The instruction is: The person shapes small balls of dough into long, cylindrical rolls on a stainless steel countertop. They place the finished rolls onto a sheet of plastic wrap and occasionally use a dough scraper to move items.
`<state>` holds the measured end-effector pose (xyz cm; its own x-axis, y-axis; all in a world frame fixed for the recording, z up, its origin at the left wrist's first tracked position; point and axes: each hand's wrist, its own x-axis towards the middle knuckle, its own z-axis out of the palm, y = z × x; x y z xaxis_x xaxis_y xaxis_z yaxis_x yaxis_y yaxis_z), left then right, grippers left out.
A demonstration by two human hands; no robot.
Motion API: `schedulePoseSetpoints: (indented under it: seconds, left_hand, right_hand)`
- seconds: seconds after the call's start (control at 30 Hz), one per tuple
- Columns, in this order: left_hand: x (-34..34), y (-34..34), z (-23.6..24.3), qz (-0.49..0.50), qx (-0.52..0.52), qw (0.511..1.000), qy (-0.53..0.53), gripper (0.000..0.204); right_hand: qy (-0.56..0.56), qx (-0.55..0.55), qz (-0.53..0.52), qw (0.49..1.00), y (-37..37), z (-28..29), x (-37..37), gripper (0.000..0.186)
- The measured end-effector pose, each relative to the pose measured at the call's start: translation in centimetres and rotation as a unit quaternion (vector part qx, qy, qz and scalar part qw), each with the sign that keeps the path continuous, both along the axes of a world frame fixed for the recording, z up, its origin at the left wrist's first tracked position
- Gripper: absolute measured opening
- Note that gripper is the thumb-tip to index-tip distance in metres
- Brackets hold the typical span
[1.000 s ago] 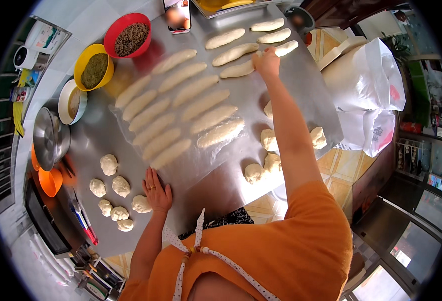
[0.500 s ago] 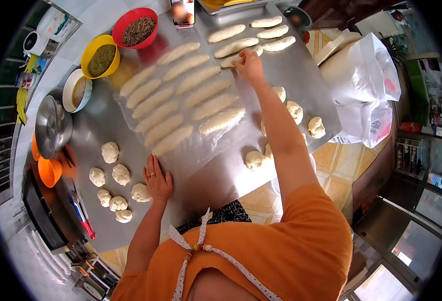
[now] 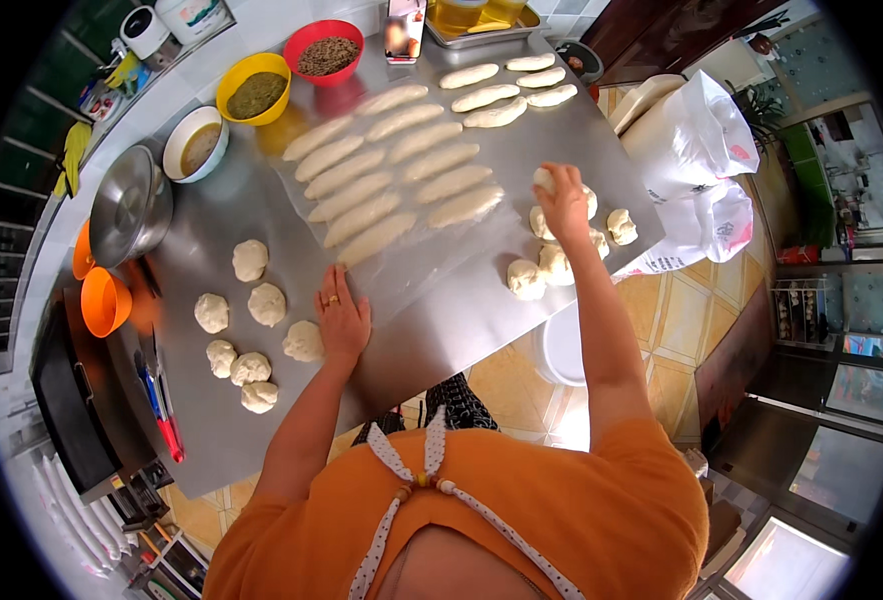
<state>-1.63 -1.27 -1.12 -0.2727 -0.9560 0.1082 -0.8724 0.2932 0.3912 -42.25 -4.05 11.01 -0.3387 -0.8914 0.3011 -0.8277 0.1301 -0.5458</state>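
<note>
Palm down, the left hand (image 3: 342, 318) rests on the steel bench (image 3: 411, 345), its grip spread flat; the right hand (image 3: 563, 200) reaches forward, fingers bent over a dough ball (image 3: 543, 180) toward the bench's right, whether clamped I cannot tell. Tiled floor (image 3: 686, 310) shows beyond. Half a second ago, it was at the dough strips (image 3: 495, 114) farther off.

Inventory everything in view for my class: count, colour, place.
Table: one, silver, centre
Dough strips: about eighteen, pale, middle, far right
Plastic sheet: one, clear, middle
Dough balls: about fourteen, pale, left and right
Filled bowls: three, red, yellow, white, far left
Metal bowl: at least one, silver, left
Small bowls: two, orange, left
Phone: one, dark-edged, far edge
Tray: one, silver, far edge
Sacks: two, white, right
Tub: one, white, near side
Left grip: one, near left dough
Right grip: one, at right dough
</note>
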Motion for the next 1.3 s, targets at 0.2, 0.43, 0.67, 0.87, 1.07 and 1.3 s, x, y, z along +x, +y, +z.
schedulePoseSetpoints:
  seconds: [0.2,0.43,0.67,0.87,1.07,1.3]
  left_hand:
    - [-0.1,1.5,0.4,-0.081,-0.062,0.987,0.126,0.065]
    - [-3.2,10.5,1.4,-0.246,0.171,0.905,0.301,0.050]
    - [-4.9,7.5,1.1,-0.191,0.217,0.925,0.247,0.042]
    - [-8.3,3.5,1.6,-0.182,0.241,0.950,0.083,0.042]
    - [-5.2,8.7,0.3,-0.205,0.499,0.821,0.186,0.042]
    - [-7.7,4.2,2.0,-0.210,0.290,0.926,0.120,0.050]
  right_hand:
    - [-0.011,0.142,0.286,0.948,14.6,-4.6,16.4,0.050]
    - [-0.305,0.046,-0.058,0.950,17.7,-7.8,22.1,0.032]
    - [0.077,0.069,-0.071,0.992,14.1,-13.0,21.4,0.012]
    - [0.001,0.109,-0.042,0.993,9.4,-11.8,18.8,0.015]
    - [-0.046,0.176,-0.121,0.976,16.5,-11.6,24.8,0.015]
    - [0.065,0.017,-0.015,0.998,10.4,-11.8,20.0,0.010]
